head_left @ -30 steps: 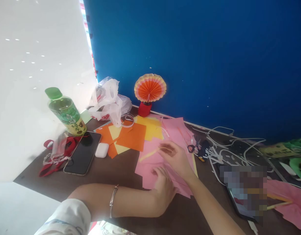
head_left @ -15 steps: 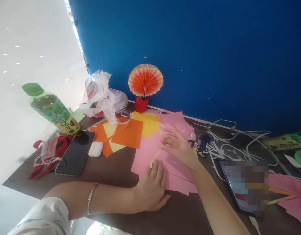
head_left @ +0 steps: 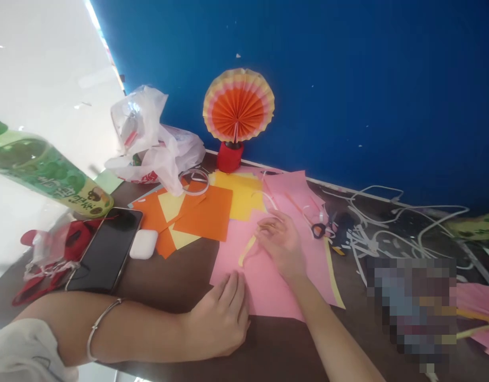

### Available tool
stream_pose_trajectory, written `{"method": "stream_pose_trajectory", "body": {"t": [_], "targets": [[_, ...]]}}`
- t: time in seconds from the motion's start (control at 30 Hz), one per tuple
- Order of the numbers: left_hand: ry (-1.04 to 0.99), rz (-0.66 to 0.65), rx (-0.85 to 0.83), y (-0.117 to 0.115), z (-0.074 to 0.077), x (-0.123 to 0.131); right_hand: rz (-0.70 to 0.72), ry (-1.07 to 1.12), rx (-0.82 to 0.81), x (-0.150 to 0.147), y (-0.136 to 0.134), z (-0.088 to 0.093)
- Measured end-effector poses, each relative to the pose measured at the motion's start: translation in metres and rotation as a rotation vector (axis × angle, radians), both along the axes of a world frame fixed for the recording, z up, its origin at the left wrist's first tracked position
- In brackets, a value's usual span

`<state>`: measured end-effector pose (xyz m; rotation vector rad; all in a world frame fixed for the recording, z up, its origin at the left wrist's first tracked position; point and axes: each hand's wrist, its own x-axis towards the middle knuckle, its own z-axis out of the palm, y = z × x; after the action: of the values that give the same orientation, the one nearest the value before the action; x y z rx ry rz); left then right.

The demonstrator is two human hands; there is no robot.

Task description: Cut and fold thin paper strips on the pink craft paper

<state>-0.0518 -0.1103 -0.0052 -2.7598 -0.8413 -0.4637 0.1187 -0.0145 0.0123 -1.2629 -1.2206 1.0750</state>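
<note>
My left hand (head_left: 223, 318) lies on the brown table at the near left corner of a pink paper sheet (head_left: 264, 276), its fingers loosely curled and resting on the paper's edge. A thin bracelet circles that forearm. My right hand (head_left: 278, 241) rests on the middle of the pink sheet, fingertips pinched on one end of a narrow yellow paper strip (head_left: 246, 251), which hangs down to the left. More pink sheets (head_left: 292, 191) lie behind it.
Orange (head_left: 207, 215) and yellow (head_left: 242, 196) paper squares lie left of the pink. An orange paper fan on a red base (head_left: 237, 114) stands by the blue wall. Phone (head_left: 105, 249), white earbud case (head_left: 143, 244), green bottle (head_left: 49, 172), plastic bag (head_left: 153, 140), scissors (head_left: 318, 229), white cables (head_left: 387, 223), tablet (head_left: 411, 302).
The view has moved closer and lower. My left hand slid back toward me, off the pink stack to its near corner. My right hand kept the yellow strip, its free end now drooping.
</note>
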Motion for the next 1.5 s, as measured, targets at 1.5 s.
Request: {"method": "stream_pose_trajectory", "body": {"t": [1.5], "targets": [[0.17, -0.015, -0.273, 0.008, 0.02, -0.003, -0.048, -0.202, 0.086, -0.001, -0.002, -0.011]]}}
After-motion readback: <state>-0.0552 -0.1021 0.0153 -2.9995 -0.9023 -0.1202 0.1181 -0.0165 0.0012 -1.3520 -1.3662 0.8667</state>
